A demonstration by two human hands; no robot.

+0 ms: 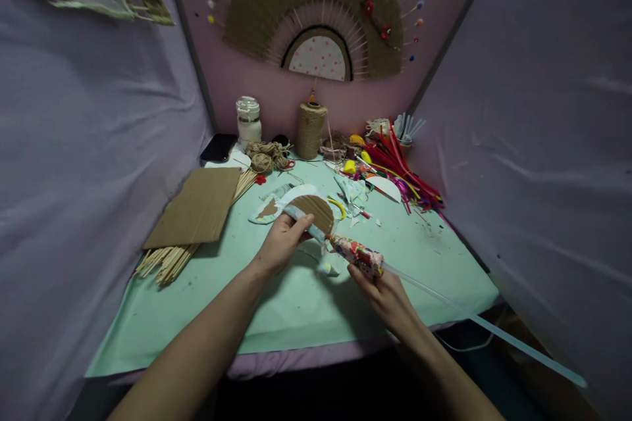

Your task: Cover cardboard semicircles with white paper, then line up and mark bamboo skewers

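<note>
My left hand [282,241] pinches a half-round piece of cardboard [313,209] along its straight edge, where a strip of pale blue fabric [295,212] is folded over. In my right hand [380,289] is a glue gun [358,255] wrapped in flowered covering, its nozzle at the right end of that edge. A long translucent glue stick [486,324] sticks out of its back. Below the edge hangs a loose bit of fabric [328,268]. Behind the cardboard lie another fabric-covered piece [266,210] and yellow-handled scissors [339,208].
Left on the table, a cardboard sheet [195,207] covers bamboo sticks [170,263]. Along the back stand a jar [248,120], twine balls [266,156], a twine spool [311,131] and red pipe cleaners [402,168]. A phone [218,147] lies back left. A decorated cardboard fan [316,6] hangs behind.
</note>
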